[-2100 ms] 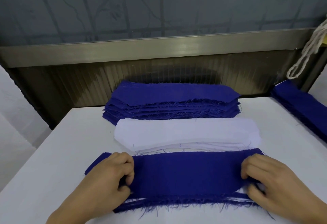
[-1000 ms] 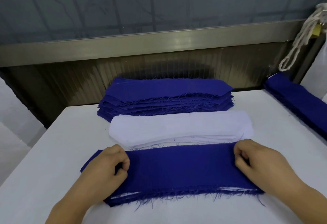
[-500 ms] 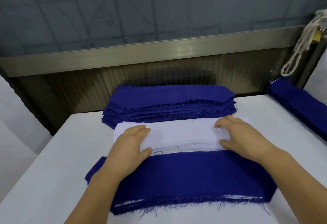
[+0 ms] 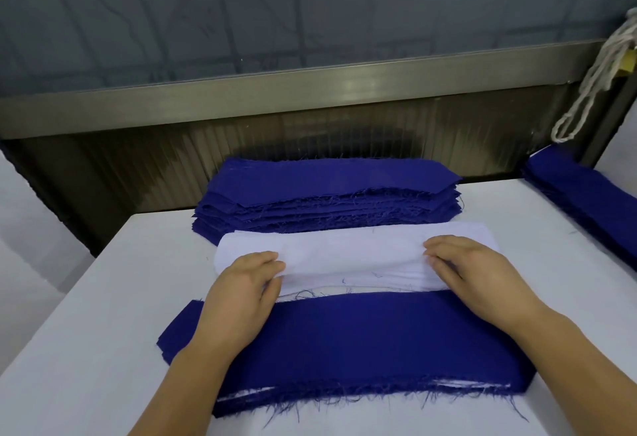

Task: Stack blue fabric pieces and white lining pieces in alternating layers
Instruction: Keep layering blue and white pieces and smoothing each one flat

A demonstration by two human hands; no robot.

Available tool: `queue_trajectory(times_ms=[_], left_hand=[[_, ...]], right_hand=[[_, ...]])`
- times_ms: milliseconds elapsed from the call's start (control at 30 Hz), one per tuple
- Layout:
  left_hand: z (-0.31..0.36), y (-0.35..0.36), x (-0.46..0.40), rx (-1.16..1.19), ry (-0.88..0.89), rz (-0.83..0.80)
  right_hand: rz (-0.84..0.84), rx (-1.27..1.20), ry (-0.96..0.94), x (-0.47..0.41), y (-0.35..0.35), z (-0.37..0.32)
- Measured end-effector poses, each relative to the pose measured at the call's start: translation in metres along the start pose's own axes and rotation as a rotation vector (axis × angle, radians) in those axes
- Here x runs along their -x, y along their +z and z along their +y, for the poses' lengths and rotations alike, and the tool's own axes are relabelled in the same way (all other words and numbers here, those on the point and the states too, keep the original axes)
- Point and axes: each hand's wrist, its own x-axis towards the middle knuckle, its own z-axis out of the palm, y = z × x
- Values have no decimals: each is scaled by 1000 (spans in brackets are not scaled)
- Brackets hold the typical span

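Observation:
Nearest me on the white table (image 4: 86, 332) lies the layered stack (image 4: 362, 339), with a blue fabric piece on top and white edges showing along its frayed front. Behind it sits the pile of white lining pieces (image 4: 344, 249), and farther back a thick pile of blue fabric pieces (image 4: 327, 184). My left hand (image 4: 244, 284) pinches the top white piece near its left end, thumb under the front edge. My right hand (image 4: 472, 273) pinches the same piece near its right end. The piece's front edge is raised off the pile.
Another stack of blue pieces (image 4: 586, 198) lies along the table's right edge. A white rope (image 4: 593, 80) hangs at the upper right. A metal ledge and dark ribbed wall (image 4: 310, 91) close off the back of the table.
Both hands left the ends of the blue top piece on the near stack and moved back to the white pile, where they now pinch and lift the top lining piece's front edge.

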Motion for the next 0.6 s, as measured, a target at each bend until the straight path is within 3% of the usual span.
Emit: queue_trajectory(times_ms=[200,367,600], left_hand=[[4,-7,1,-8,24,98],[3,-7,3,26,-8,54],[12,-40,4,55,57,290]], right_hand=[[53,-16,17,-3,0,-5],[64,-53,42,0,-4,-5],[216,-133,5,8,-29,-21]])
